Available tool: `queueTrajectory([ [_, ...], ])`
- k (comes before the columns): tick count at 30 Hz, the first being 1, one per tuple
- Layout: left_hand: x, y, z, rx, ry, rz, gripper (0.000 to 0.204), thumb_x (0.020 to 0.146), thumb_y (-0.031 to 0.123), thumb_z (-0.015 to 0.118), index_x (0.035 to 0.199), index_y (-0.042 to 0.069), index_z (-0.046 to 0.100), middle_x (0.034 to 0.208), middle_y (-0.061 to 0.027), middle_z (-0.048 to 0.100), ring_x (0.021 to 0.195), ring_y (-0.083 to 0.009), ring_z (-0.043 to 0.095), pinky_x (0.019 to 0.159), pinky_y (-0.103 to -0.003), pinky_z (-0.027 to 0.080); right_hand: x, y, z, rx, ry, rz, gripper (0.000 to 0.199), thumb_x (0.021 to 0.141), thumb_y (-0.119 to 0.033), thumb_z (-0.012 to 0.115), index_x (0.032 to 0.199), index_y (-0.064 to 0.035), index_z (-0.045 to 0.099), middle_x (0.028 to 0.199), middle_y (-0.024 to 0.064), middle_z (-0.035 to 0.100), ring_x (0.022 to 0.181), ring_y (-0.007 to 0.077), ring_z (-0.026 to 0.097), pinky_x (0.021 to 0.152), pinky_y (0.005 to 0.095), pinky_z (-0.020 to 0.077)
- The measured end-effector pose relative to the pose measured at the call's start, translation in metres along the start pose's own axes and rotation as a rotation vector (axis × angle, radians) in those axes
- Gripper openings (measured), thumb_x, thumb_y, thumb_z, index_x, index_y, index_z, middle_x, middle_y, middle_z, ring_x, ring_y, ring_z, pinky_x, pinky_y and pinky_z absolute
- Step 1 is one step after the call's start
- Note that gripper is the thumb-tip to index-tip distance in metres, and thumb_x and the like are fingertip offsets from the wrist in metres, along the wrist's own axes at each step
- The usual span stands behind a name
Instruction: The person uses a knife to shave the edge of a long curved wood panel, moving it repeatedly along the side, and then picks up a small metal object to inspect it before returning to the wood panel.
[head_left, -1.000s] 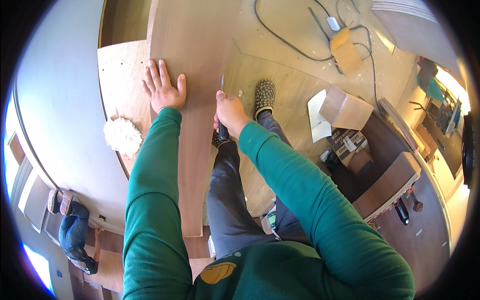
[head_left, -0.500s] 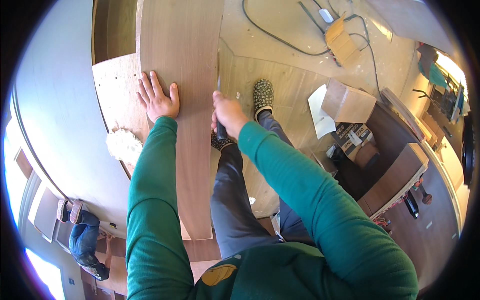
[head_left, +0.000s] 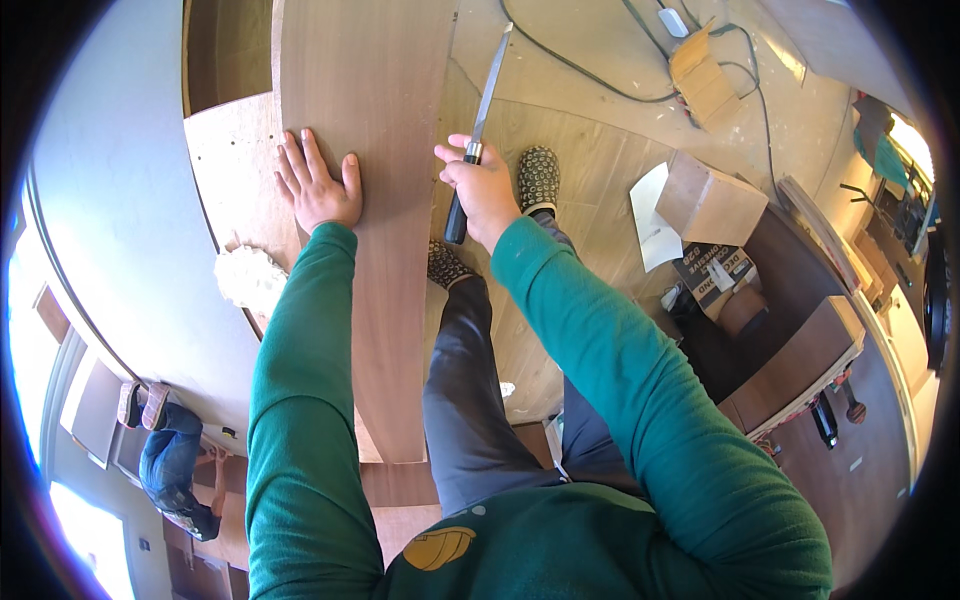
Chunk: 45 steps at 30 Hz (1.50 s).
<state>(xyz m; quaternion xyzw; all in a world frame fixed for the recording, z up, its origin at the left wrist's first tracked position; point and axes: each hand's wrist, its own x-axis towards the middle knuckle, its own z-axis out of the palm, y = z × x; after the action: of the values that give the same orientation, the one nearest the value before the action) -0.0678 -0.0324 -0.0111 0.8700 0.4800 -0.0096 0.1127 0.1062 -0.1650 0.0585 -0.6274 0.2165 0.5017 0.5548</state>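
A long wood-grain board (head_left: 385,320) runs away from me. My left hand (head_left: 325,195) lies flat on its left part, fingers spread, holding nothing else. Off the board's right edge, my right hand (head_left: 486,192) grips the black handle of a long, narrow metal file (head_left: 489,92). The file's blade points away and slightly right, apart from the board's edge. Some fingers of that hand stretch out toward the board while the rest hold the handle. A pale plywood panel (head_left: 235,165) shows beside the board on the left, with a crumpled whitish cloth or wad (head_left: 250,278) near it.
My shoes stand on the wood-look floor (head_left: 590,140) right of the board. A dark cable (head_left: 580,75) and torn cardboard (head_left: 705,80) lie farther off. A box (head_left: 708,198), white paper (head_left: 653,215) and dark panels sit at right. Another person (head_left: 178,465) works at lower left.
My right hand has moved right and a little away from the board's edge, and the file has swung out to the right. My left hand has stayed flat on the board.
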Motion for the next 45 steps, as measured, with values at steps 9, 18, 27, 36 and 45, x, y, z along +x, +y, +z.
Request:
queueTrajectory([
  [9,0.001,0.002,-0.002,-0.01,-0.001,-0.016,0.077,0.093,0.054,0.05,0.156,0.015,0.029,0.164,-0.0118,0.021,0.151,-0.0339,0.017,0.122,-0.051,0.011,-0.013,0.018,-0.006,-0.097,-0.018,0.05,0.05,0.078,0.006,0.057,0.127,0.0055,0.049,0.129,0.0237,0.06,0.105,0.022,0.061,0.082,0.0309,0.0497],
  [18,-0.003,-0.005,0.002,0.001,-0.012,-0.022,0.08,0.093,0.059,0.045,0.157,0.016,0.027,0.165,-0.012,0.018,0.152,-0.0308,0.014,0.123,-0.05,0.007,-0.063,0.037,-0.02,-0.349,0.044,0.182,0.032,0.088,-0.008,0.066,0.116,-0.0035,0.051,0.07,0.0034,0.052,0.052,0.015,0.054,0.045,0.0325,0.0441],
  [27,0.0,-0.004,0.004,-0.039,0.044,0.001,0.078,0.094,0.061,0.043,0.157,0.017,0.028,0.165,-0.0111,0.017,0.153,-0.0288,0.012,0.123,-0.05,0.006,-0.106,0.072,-0.005,-0.082,-0.125,0.18,0.025,0.102,-0.034,0.052,0.099,-0.0099,0.05,0.071,0.0045,0.054,0.049,0.0178,0.054,0.045,0.0346,0.0465],
  [36,-0.12,-0.036,0.003,0.0,-0.082,0.111,0.073,0.094,0.051,0.05,0.156,0.017,0.03,0.165,-0.0095,0.02,0.153,-0.0285,0.016,0.122,-0.055,0.004,-0.108,0.072,0.017,-0.277,0.009,0.271,0.039,0.105,-0.046,0.042,0.102,-0.0078,0.047,0.064,0.0048,0.051,0.046,0.0205,0.055,0.044,0.0365,0.0487],
  [45,-0.116,-0.029,-0.002,-0.021,-0.106,0.081,0.074,0.093,0.052,0.048,0.156,0.018,0.031,0.165,-0.0079,0.02,0.153,-0.0257,0.015,0.122,-0.055,0.002,-0.093,0.07,0.024,-0.498,0.04,0.276,0.036,0.106,-0.04,0.037,0.101,-0.006,0.045,0.067,0.0071,0.051,0.048,0.0211,0.056,0.045,0.0379,0.0513],
])
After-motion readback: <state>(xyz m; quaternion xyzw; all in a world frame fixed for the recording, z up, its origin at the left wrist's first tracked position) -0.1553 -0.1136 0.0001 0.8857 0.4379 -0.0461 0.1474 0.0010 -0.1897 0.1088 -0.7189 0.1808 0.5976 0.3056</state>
